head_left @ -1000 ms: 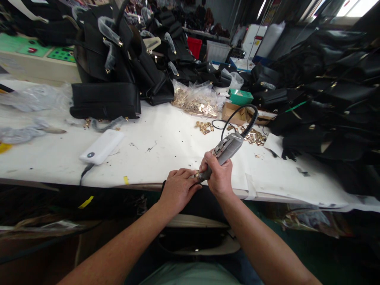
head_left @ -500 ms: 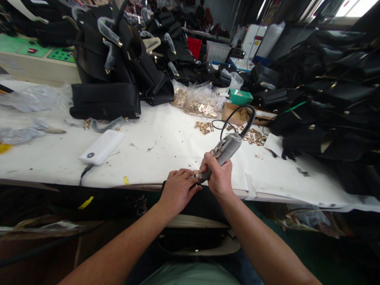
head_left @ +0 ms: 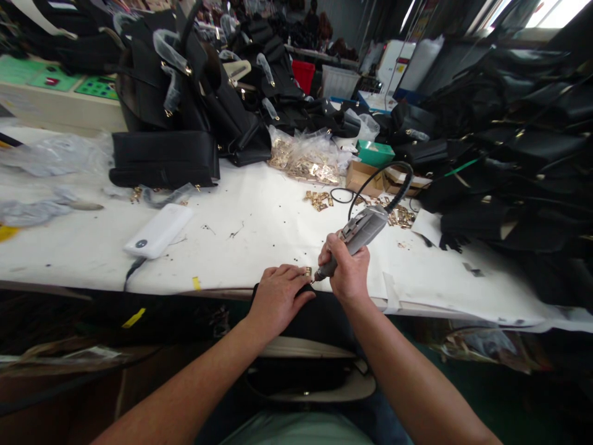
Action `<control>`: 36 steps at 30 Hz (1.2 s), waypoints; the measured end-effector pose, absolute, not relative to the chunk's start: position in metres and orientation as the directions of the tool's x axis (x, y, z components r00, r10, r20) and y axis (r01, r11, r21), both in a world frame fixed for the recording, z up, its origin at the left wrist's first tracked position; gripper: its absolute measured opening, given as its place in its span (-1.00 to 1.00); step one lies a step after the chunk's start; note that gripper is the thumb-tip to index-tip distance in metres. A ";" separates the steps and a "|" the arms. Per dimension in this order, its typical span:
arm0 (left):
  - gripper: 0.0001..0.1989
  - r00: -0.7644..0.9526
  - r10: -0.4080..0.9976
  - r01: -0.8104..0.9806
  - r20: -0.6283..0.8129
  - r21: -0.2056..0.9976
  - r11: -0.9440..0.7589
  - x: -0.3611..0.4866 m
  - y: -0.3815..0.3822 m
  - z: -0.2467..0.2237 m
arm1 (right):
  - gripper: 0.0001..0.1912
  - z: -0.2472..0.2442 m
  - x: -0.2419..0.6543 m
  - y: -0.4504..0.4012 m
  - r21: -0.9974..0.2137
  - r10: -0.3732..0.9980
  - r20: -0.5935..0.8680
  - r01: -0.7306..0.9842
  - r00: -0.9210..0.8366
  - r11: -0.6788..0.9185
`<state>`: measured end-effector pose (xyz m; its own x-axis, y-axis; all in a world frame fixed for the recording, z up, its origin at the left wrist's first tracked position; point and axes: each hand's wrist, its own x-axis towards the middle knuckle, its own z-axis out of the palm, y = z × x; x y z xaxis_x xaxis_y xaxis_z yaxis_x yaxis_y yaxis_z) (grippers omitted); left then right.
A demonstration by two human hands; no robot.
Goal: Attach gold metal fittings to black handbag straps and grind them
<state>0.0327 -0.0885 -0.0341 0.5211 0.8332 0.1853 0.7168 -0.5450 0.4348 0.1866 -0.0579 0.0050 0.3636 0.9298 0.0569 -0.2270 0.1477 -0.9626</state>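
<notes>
A grey electric screwdriver (head_left: 365, 228) with a black cable is gripped in my right hand (head_left: 348, 269); its tip points down-left, close to my left fingertips. My left hand (head_left: 280, 296) presses on a black bag (head_left: 324, 318) at the table's front edge, its fingers closed over the bag's upper part. Beside those fingertips lies a small gold metal fitting (head_left: 308, 271). The bag hangs over the edge toward my lap, its light-lined opening facing me. Whether the tip touches the fitting or a screw is too small to tell.
On the white table (head_left: 250, 216) are a white power bank (head_left: 160, 230), loose gold fittings (head_left: 317, 199), a plastic bag of gold parts (head_left: 310, 161) and a cardboard box (head_left: 364, 178). Black bags (head_left: 167, 157) are piled behind and at the right (head_left: 509, 179).
My right hand and the screwdriver have moved slightly right and back, so the tip and more of the gold fitting show. My left hand stays in place.
</notes>
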 end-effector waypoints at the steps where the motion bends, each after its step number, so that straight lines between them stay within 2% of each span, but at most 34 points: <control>1: -0.71 0.519 0.836 0.720 0.180 0.435 -0.541 0.033 -0.088 -0.034 | -0.64 0.005 0.188 -0.057 -0.962 0.926 0.066 -0.221 0.371 0.157; 11: -0.58 0.494 0.859 0.745 0.135 0.443 -0.499 0.035 -0.089 -0.030 | -0.63 0.003 0.181 -0.053 -0.982 0.937 0.064 -0.144 0.342 0.120; 19: -0.57 0.500 0.856 0.734 0.134 0.459 -0.501 0.034 -0.089 -0.029 | -0.64 0.000 0.176 -0.054 -0.988 0.948 0.062 -0.115 0.313 0.103; 26: -0.66 0.510 0.847 0.719 0.152 0.465 -0.516 0.034 -0.088 -0.030 | -0.62 0.000 0.177 -0.054 -0.990 0.948 0.066 -0.096 0.313 0.101; 36: -0.55 0.487 0.863 0.733 0.135 0.474 -0.488 0.035 -0.089 -0.032 | -0.67 -0.005 0.179 -0.056 -0.991 0.951 0.050 -0.106 0.304 0.086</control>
<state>0.0347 -0.0889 -0.0316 0.4866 0.8631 0.1352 0.7333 -0.4877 0.4738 0.1788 -0.0562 -0.0047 0.3037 0.9514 0.0503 -0.1056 0.0861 -0.9907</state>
